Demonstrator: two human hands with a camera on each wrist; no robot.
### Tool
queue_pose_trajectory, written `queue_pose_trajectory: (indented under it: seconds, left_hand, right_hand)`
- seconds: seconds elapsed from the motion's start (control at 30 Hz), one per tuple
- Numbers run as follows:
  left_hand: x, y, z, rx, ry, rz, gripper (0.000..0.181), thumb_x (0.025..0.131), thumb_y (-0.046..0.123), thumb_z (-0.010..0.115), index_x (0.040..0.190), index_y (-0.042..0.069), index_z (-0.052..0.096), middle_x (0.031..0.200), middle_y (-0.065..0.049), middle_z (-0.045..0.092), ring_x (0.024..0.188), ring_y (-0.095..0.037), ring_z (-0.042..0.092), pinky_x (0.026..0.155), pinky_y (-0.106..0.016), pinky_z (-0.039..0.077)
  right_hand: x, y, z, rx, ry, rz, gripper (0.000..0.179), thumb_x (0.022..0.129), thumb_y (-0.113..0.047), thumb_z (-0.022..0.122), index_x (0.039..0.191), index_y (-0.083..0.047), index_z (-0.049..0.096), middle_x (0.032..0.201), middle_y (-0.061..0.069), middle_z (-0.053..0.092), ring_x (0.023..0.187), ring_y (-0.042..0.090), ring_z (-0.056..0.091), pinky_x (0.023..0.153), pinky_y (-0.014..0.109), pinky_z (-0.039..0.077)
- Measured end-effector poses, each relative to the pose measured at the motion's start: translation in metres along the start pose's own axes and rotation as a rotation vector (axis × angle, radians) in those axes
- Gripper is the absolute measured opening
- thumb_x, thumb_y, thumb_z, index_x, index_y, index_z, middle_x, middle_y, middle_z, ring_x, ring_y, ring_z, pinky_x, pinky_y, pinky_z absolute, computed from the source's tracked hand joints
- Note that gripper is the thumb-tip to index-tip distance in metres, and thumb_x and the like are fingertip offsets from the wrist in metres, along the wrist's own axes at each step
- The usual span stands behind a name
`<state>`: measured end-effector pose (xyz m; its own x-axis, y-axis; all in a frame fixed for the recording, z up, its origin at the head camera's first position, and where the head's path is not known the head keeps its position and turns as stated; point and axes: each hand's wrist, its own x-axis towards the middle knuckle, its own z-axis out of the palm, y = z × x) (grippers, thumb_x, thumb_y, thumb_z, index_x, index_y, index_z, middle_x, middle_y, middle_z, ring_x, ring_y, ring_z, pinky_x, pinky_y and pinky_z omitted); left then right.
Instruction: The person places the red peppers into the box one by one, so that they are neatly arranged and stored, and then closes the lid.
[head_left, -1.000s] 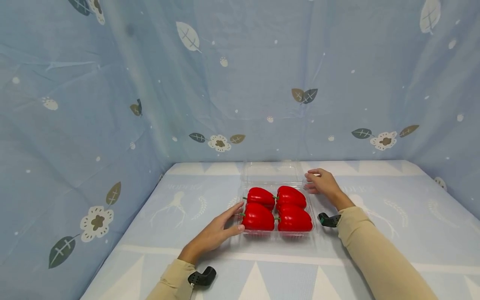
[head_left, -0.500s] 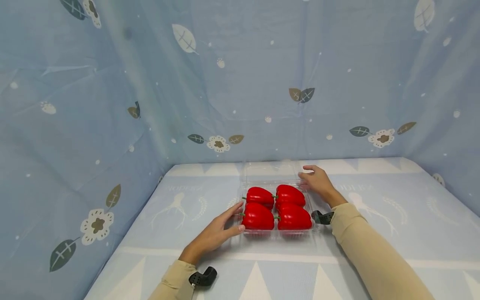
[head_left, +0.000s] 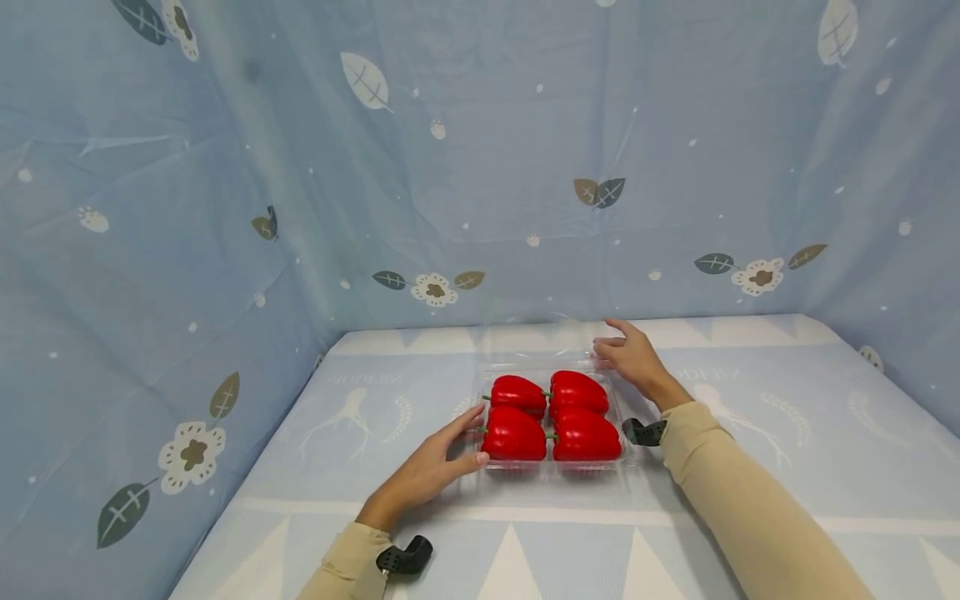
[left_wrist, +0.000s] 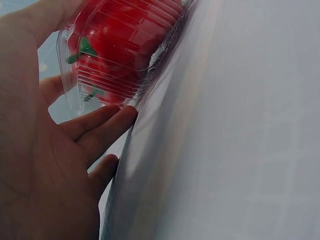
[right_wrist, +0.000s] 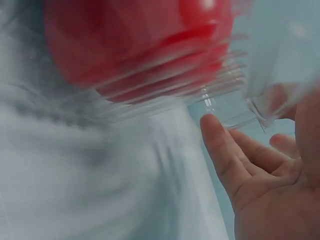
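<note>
Several red bell peppers [head_left: 516, 434] with green stems lie in a clear plastic clamshell container [head_left: 551, 467]. My left hand [head_left: 429, 469] rests at its left wall, thumb near the front corner and fingers straight and spread along the side. In the left wrist view, the fingertips [left_wrist: 127, 114] come right up to the ribbed plastic. The clear lid [head_left: 536, 337] leans up at the back, hinged on the container's far edge. At its right edge, my right hand [head_left: 633, 358] holds the lid, with a corner between thumb and fingers in the right wrist view. The lid's outline is faint.
A pale patterned cloth covers the table [head_left: 750, 467]. Behind it and at the left hang blue leaf-print curtains [head_left: 450, 167]. A black wrist device [head_left: 405, 557] sits on the left sleeve, another [head_left: 643, 432] on the right.
My right hand has moved left from beside the container's right side to the lid's edge. The lid has tipped up slightly. The left hand and peppers stay in place.
</note>
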<state>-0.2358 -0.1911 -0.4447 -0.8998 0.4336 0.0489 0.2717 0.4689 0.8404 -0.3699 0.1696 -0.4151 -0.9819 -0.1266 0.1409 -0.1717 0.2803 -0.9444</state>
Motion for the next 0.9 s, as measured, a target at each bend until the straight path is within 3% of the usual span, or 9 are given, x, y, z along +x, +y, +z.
queue_pose_trajectory:
  seconds: [0.17,0.43,0.6,0.8,0.9]
  left_hand:
    - [-0.001,0.001,0.001,0.008,0.010,0.002,0.074,0.093,0.050,0.065,0.157,0.039,0.030,0.153,0.006,0.044,0.138,-0.020,0.044,0.110,-0.065,0.030]
    - [-0.002,0.002,0.000,0.005,0.011,0.011,0.075,0.093,0.050,0.066,0.157,0.037,0.031,0.153,0.005,0.045,0.136,-0.018,0.046,0.111,-0.062,0.031]
    - [-0.001,0.001,0.001,0.009,0.011,0.014,0.074,0.093,0.050,0.066,0.157,0.037,0.031,0.153,0.005,0.045,0.136,-0.018,0.047,0.111,-0.061,0.031]
    - [-0.001,0.003,0.001,0.016,0.017,0.007,0.074,0.093,0.051,0.066,0.157,0.037,0.032,0.153,0.004,0.045,0.136,-0.020,0.046,0.110,-0.062,0.033]
    - [-0.001,0.003,0.001,0.022,0.022,0.006,0.074,0.093,0.051,0.066,0.157,0.037,0.032,0.153,0.004,0.045,0.136,-0.020,0.046,0.110,-0.062,0.033]
  right_hand:
    - [-0.001,-0.001,-0.005,0.020,-0.024,-0.035,0.073,0.098,-0.001,0.060,0.158,0.002,0.018,0.142,0.032,0.049,0.117,0.044,0.060,0.086,0.032,0.056]
    - [-0.003,-0.002,-0.014,0.149,-0.082,-0.106,0.067,0.099,-0.001,0.059,0.156,0.003,0.023,0.145,0.031,0.044,0.125,0.047,0.053,0.089,0.033,0.055]
    - [-0.004,-0.004,-0.018,0.122,-0.108,-0.138,0.068,0.099,0.001,0.059,0.157,0.000,0.023,0.146,0.029,0.044,0.127,0.044,0.053,0.092,0.033,0.054]
    - [-0.007,-0.008,-0.021,0.050,-0.120,-0.169,0.064,0.097,-0.003,0.063,0.155,-0.008,0.037,0.141,0.021,0.050,0.128,0.039,0.054,0.093,0.029,0.053]
    - [-0.010,-0.010,-0.022,0.059,-0.124,-0.183,0.061,0.097,-0.004,0.062,0.154,-0.007,0.039,0.141,0.025,0.050,0.128,0.039,0.054,0.093,0.026,0.052]
